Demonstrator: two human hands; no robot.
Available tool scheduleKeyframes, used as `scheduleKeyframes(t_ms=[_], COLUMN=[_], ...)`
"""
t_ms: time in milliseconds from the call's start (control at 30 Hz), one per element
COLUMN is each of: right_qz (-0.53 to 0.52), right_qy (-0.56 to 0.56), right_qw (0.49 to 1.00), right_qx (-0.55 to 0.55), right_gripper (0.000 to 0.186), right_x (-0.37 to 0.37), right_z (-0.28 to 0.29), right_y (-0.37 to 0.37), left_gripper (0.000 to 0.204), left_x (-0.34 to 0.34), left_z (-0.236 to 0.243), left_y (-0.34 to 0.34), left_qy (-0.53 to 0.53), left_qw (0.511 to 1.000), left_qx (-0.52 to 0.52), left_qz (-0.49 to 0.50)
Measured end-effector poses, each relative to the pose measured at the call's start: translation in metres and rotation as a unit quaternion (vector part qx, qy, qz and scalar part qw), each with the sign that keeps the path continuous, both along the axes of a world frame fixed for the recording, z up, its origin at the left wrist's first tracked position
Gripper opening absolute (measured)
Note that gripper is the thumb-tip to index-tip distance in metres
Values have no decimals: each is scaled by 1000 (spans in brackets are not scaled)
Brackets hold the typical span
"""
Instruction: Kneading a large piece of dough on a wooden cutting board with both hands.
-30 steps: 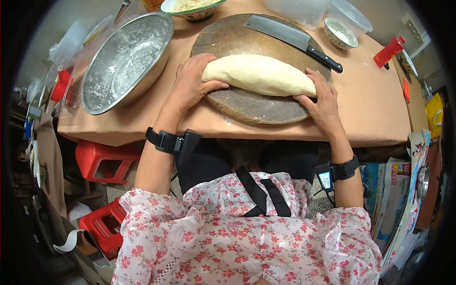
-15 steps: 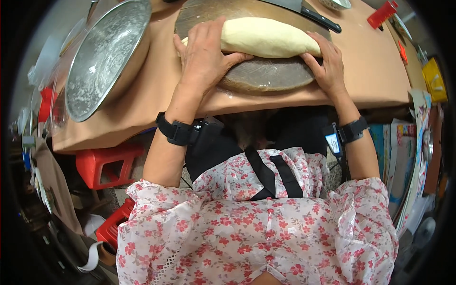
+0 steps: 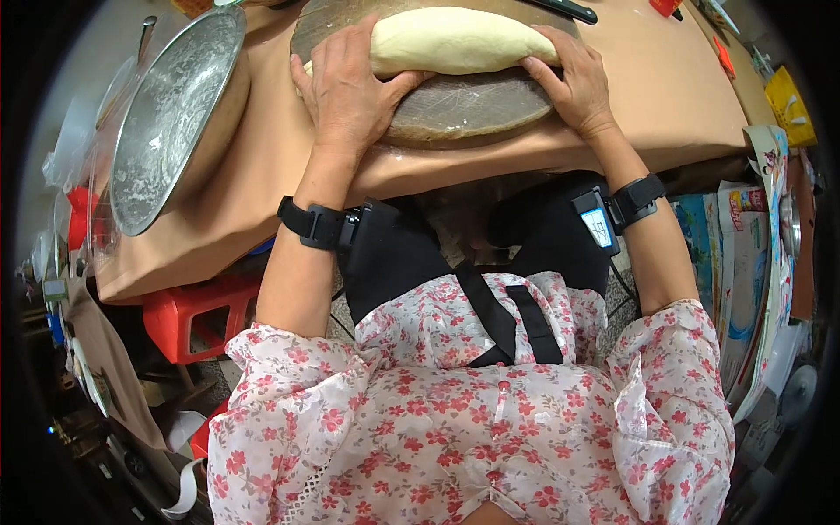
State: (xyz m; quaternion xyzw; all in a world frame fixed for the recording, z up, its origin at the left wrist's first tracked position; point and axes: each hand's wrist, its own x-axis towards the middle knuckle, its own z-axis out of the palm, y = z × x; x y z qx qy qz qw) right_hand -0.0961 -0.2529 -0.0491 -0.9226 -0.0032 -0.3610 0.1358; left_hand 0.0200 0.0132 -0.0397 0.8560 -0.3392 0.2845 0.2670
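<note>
A long pale roll of dough lies crosswise on the round wooden chopping board. My left hand is curved over the roll's left end, covering most of that end, with the thumb along the near side. My right hand grips the right end, thumb on the near side and fingers round the tip. A knife's black handle shows behind the dough at the top edge.
A large floury metal basin stands left of the board on the cloth-covered table. A red container is at the top right, a yellow object further right. A red stool is below the table on the left.
My left hand has moved from beside the roll's end to over its top. The whole scene sits higher in the picture, as the camera's view has shifted.
</note>
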Motion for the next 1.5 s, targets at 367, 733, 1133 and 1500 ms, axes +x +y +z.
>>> scheduleKeyframes(t_ms=[367,733,1133,1500], right_qz=[-14,2,-3,4], right_qy=[-24,-17,54,69], right_qw=[1000,1000,998,997], right_qx=[8,12,31,27], right_gripper=[50,49,47,47], right_x=[-4,-3,-10,-9], right_z=[-4,-1,8,7], right_y=[1,0,5,-1], left_gripper=[75,67,75,74], left_x=[-1,-5,-14,-18], left_z=[2,8,5,9], left_y=[0,-5,-3,-3], left_qy=[1,-9,36,33], left_qw=[1000,1000,998,998], left_qx=[16,-5,-42,-52], left_qz=[0,5,16,17])
